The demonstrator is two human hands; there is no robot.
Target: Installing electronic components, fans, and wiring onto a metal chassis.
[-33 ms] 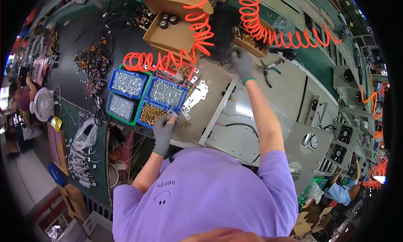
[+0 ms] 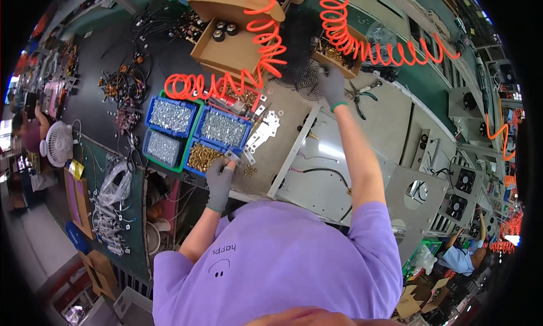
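Bracket (image 2: 232, 155) located at the right edge of the brass bin (image 2: 195, 170). Silver fasteners (image 2: 163, 148) noted left of the bin. Left hand (image 2: 219, 180), gloved, at the bin's near right corner; grip closed, bracket pinched. Loose plates (image 2: 267, 129) and a metal panel (image 2: 317, 193) lie on the table (image 2: 291, 114), right of the bin. Right hand (image 2: 332, 85), gloved, beyond and right of the bin, fingers curled; grip contents cannot be determined. Pliers (image 2: 357, 95) lie farther right of the bin.
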